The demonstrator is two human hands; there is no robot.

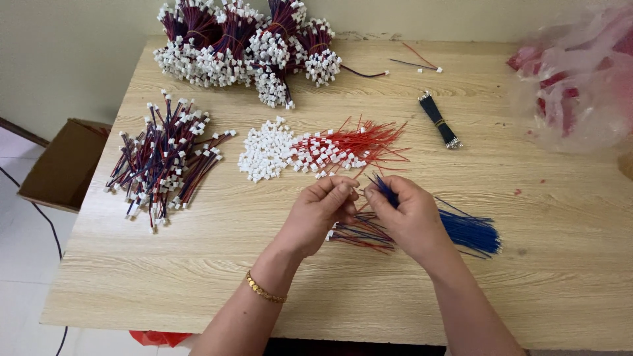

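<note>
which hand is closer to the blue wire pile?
Right. The right hand lies right over the near end of the blue wire pile; the left hand is farther left, beyond it.

We pinch a small white connector between thumb and forefinger, its thin red lead trailing off. We pinch a thin blue wire beside it, tip pointing at the connector, its tail running down into the blue wire bundle lying flat on the surface.

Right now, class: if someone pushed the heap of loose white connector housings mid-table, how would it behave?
The white housings are tiny separate pieces, so the heap would probably scatter rather than slide whole. They look light, likely plastic. Their blocky shape suggests skidding on the wooden table, not rolling.
</note>
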